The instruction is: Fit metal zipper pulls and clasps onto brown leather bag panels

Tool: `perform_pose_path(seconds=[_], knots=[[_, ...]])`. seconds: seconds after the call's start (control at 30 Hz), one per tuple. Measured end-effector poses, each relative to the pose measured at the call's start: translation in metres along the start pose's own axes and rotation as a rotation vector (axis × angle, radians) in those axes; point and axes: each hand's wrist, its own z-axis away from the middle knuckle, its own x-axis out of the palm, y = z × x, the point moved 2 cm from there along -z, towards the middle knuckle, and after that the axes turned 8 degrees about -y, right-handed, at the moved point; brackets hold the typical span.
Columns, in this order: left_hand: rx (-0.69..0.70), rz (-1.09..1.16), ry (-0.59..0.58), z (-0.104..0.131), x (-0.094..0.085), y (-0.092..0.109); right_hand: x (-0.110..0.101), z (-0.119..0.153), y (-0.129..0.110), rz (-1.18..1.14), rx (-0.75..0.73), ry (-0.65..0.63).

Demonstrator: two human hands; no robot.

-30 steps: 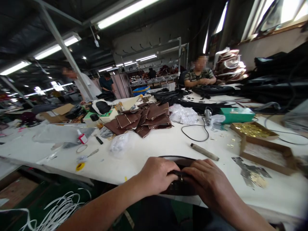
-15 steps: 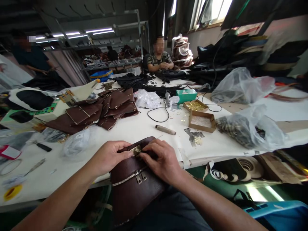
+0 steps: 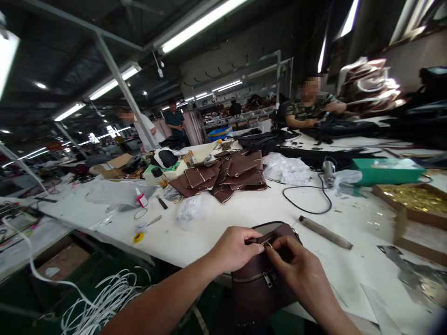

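A dark brown leather bag (image 3: 251, 291) with a zipper and two metal pulls hangs at the table's front edge. My left hand (image 3: 237, 246) pinches the bag's upper edge between thumb and fingers, left of a small metal clasp (image 3: 267, 244). With thumb and forefinger, my right hand (image 3: 296, 265) grips the clasp from the right; its other fingers are curled. Part of the clasp is hidden by the fingertips. Beyond the bag, to the right, lies a worn cylindrical rod (image 3: 326, 231).
Brown leather pieces (image 3: 240, 172) are piled at mid-table. Right are a green box (image 3: 387, 172), a cardboard tray of gold parts (image 3: 387, 193) and a black cable (image 3: 303, 212). A person in camouflage (image 3: 310, 107) sits opposite. White cord (image 3: 101, 302) lies below left.
The view has swung left, so the bag and hands appear farther right and lower. Both hands stay on the bag at the clasp. The seated person's hands have moved apart.
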Motion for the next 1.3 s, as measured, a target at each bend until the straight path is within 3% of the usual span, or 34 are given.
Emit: perform_pose_path(seconds=[0.13,0.3,0.5,0.77,0.87,1.03,1.3], knots=[[0.047,-0.035,0.025,0.006,0.007,0.002,-0.003,0.001,0.001,0.018,0.033,-0.069],[0.088,-0.098,0.043,0.013,0.009,0.006,-0.006,0.006,0.003,0.296,-0.124,-0.163],[0.15,-0.104,0.001,0.017,0.009,0.01,0.001,0.011,0.006,0.574,-0.348,-0.083],[-0.1,0.245,-0.094,0.012,0.014,-0.02,0.012,0.015,0.007,0.625,-0.511,-0.051],[-0.137,0.298,-0.125,0.012,0.02,-0.027,0.014,0.016,0.011,0.605,-0.476,-0.077],[-0.124,0.386,-0.131,0.023,0.032,-0.033,0.018,0.03,0.009,0.529,-0.251,-0.158],[-0.155,0.355,-0.133,0.023,0.026,-0.035,0.028,0.035,0.008,0.294,-0.022,-0.183]])
